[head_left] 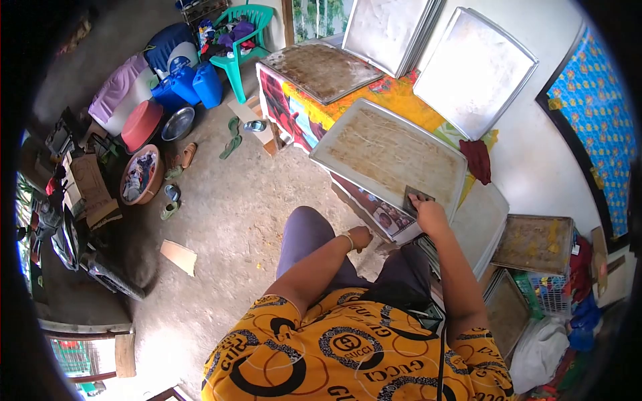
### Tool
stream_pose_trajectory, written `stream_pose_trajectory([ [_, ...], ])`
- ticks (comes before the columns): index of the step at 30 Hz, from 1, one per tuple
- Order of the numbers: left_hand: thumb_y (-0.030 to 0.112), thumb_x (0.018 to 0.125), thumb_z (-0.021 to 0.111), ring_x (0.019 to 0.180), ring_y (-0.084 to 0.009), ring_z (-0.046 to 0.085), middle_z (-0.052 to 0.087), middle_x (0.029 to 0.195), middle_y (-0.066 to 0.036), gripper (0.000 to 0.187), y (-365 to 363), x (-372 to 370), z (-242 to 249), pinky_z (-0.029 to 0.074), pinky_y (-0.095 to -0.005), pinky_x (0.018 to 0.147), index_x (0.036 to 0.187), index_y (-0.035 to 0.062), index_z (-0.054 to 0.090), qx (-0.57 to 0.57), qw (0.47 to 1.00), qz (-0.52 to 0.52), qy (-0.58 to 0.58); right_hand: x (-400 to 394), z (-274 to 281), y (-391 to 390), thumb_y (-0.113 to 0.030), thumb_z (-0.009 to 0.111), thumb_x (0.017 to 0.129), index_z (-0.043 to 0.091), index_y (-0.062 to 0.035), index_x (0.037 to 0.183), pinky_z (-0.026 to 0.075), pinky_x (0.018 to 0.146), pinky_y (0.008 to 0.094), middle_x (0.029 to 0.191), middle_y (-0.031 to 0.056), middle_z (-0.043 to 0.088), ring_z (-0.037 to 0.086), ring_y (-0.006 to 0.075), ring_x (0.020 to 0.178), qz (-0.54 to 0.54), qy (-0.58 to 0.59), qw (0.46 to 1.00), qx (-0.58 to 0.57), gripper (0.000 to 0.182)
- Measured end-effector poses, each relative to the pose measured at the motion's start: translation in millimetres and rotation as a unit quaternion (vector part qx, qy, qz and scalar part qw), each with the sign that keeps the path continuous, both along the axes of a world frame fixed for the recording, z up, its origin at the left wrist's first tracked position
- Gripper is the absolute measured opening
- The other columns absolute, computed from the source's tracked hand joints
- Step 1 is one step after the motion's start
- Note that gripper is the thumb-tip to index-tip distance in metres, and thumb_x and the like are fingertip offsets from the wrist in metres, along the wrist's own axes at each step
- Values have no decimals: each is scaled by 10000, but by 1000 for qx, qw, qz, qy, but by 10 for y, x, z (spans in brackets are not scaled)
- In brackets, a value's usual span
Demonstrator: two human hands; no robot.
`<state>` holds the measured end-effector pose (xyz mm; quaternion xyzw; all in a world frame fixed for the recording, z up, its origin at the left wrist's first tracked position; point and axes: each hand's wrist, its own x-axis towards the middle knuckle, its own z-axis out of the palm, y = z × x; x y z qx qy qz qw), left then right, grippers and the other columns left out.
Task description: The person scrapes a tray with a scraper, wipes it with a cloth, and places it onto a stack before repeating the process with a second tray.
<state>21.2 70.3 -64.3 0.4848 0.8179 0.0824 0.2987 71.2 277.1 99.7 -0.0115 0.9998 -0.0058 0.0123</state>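
My right hand [428, 212] presses a dark, flat rectangular pad [410, 198] against the near right corner of a large metal baking tray [394, 147]. The fingers are closed on the pad, and part of it is hidden under them. Brownish streaks and stains cover the tray's surface, framed by a raised silver rim. It lies tilted over a box with printed pictures [378, 208], right in front of my knees. My left hand [360, 239] hangs beside the near side of that box, fingers curled in and holding nothing visible.
Another stained tray [317, 70] lies on the cloth-covered table [294, 107]. Pale trays [476, 70] lean on the wall, beside a dark red cloth [475, 160]. More trays [533, 244] are at right. Slippers [231, 140], tubs [142, 175] and a motorcycle [93, 267] stand left.
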Motion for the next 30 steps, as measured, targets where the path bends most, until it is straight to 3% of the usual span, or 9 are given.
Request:
stream_pose_trajectory([
  [3, 311, 858, 499, 933, -388, 609, 645, 947, -228, 354, -42, 57, -131, 469, -452, 846, 897, -10, 644, 214, 948, 215, -97, 1, -58, 16, -17, 458, 770, 542, -130, 1261, 495, 836, 416, 1201, 176, 577, 592, 348, 1000, 2, 14, 1000, 9, 510],
  [6, 314, 863, 485, 949, -382, 606, 648, 980, -218, 377, -89, 53, -239, 459, -455, 860, 920, -18, 654, 178, 969, 161, -61, 3, -46, 14, -20, 459, 768, 539, -133, 1264, 498, 832, 419, 1205, 175, 575, 595, 348, 996, 3, 10, 1000, 14, 514],
  [9, 326, 866, 471, 955, -381, 607, 640, 1002, -238, 412, 35, -103, -800, 452, -455, 868, 935, -30, 666, 115, 992, -30, -37, 2, -40, 8, -22, 460, 766, 535, -135, 1267, 500, 828, 418, 1211, 176, 572, 600, 349, 987, 6, 12, 1000, 16, 519],
  [12, 339, 863, 473, 961, -384, 605, 635, 1017, -246, 435, 70, -76, -921, 451, -452, 868, 937, -39, 674, 130, 990, -39, -47, -4, -36, 11, -22, 460, 765, 535, -136, 1267, 502, 819, 418, 1199, 175, 578, 603, 348, 975, 7, 9, 1000, 14, 520],
  [14, 346, 857, 481, 954, -386, 606, 637, 1009, -247, 438, 18, -15, -529, 452, -451, 865, 927, -41, 674, 93, 993, 8, -71, -5, -35, 13, -23, 461, 764, 536, -135, 1264, 503, 810, 418, 1173, 172, 589, 605, 346, 965, 8, 9, 1000, 14, 518],
  [17, 354, 847, 493, 940, -387, 608, 639, 999, -248, 443, -15, 4, -343, 453, -450, 861, 922, -43, 673, 78, 993, 28, -81, -7, -71, 28, -24, 466, 761, 540, -134, 1257, 505, 794, 417, 1124, 162, 607, 607, 341, 948, 14, 21, 999, 20, 514],
  [20, 354, 842, 498, 927, -389, 610, 640, 991, -249, 441, 28, -54, -646, 454, -450, 858, 920, -43, 673, 105, 993, -9, -60, -10, -102, 36, -26, 472, 758, 542, -133, 1252, 507, 783, 414, 1094, 152, 614, 608, 335, 936, 18, 30, 999, 29, 510],
  [27, 353, 823, 518, 917, -390, 613, 642, 981, -251, 436, 39, -69, -709, 459, -451, 851, 917, -43, 674, 113, 992, -30, -52, -19, -116, 34, -29, 479, 760, 546, -135, 1247, 508, 780, 410, 1113, 145, 607, 609, 327, 934, 17, 29, 999, 39, 503],
  [30, 373, 858, 529, 994, -370, 580, 614, 1082, -196, 409, -2, -13, -265, 455, -420, 887, 987, 6, 653, 18, 996, 16, -91, -21, -107, 41, -28, 478, 761, 551, -132, 1242, 507, 784, 411, 1122, 146, 606, 610, 326, 931, 22, 30, 999, 32, 498],
])
